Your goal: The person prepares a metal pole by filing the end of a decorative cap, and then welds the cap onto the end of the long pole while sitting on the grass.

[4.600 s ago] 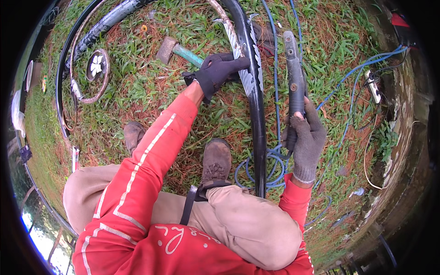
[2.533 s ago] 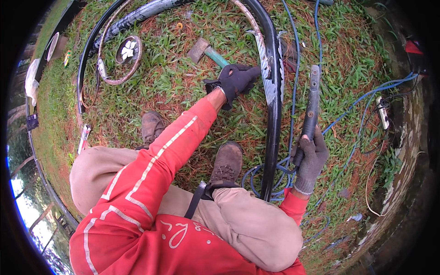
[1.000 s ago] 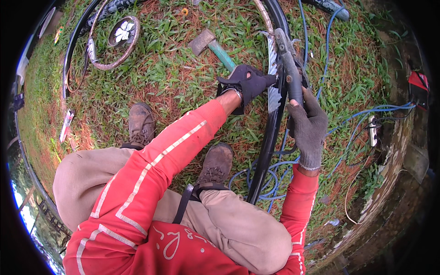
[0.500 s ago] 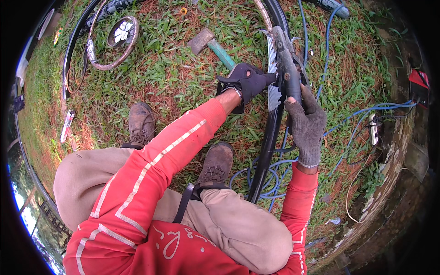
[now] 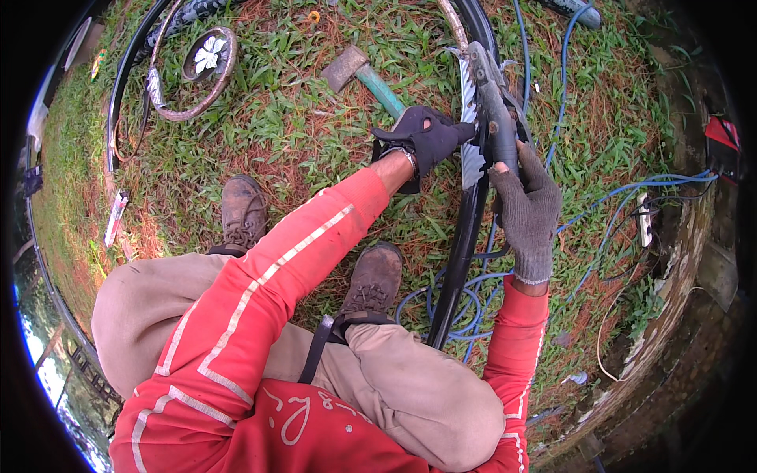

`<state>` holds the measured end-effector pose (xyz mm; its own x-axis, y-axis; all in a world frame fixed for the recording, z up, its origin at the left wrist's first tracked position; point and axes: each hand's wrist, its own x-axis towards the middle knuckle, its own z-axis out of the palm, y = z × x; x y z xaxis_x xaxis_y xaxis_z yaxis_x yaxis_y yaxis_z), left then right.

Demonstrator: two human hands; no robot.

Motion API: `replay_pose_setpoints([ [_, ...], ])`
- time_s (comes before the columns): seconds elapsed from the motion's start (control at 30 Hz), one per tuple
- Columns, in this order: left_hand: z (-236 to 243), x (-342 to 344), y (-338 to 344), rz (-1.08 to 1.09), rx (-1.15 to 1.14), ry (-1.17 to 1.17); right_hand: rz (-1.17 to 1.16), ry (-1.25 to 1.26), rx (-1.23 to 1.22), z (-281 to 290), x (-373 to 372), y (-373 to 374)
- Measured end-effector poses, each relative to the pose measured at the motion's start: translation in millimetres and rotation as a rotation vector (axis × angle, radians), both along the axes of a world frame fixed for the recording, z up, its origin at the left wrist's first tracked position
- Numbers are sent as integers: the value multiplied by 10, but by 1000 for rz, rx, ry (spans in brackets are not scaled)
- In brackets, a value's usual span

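Observation:
My right hand (image 5: 527, 209), in a grey knit glove with a bare thumb tip, is wrapped round a long grey-blue tool (image 5: 497, 118) with round spots along its side; its exact kind is unclear. The tool lies along a black curved tube (image 5: 455, 272). A silver, jagged, leaf-like metal piece (image 5: 471, 167) runs along that tube. My left hand (image 5: 427, 140), in a black glove, reaches in from the left, fingers pressed together on the silver leaf piece. Part of the fingertips is hidden against it. A hammer (image 5: 364, 72) with a green handle lies just beyond my left hand.
Blue cables (image 5: 563, 102) loop over the grass at right, near a white power strip (image 5: 644, 221) and a red-and-black box (image 5: 720, 142). A curled metal scroll with a white flower (image 5: 209, 57) lies far left. A red-and-white packet (image 5: 117, 217) sits at left.
Both hands, the tool and the leaf piece keep almost the same place. Only a very slight shift of the view shows.

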<state>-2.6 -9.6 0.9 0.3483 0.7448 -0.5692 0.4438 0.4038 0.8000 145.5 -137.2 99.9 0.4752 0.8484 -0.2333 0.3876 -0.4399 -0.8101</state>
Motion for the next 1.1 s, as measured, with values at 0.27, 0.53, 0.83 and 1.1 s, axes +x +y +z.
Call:
replay_pose_setpoints([
  [0.27,21,5,33,-72,-21,51,204,-379,216,-99,75,-59],
  [0.53,-98,-24,8,-16,-43,6,-134,226,-72,119,-84,46],
  [0.83,-15,46,31,-112,-17,27,125,-481,253,-127,-13,-52],
  [1.1,-55,26,25,-56,-53,36,-63,-23,75,32,-125,-35],
])
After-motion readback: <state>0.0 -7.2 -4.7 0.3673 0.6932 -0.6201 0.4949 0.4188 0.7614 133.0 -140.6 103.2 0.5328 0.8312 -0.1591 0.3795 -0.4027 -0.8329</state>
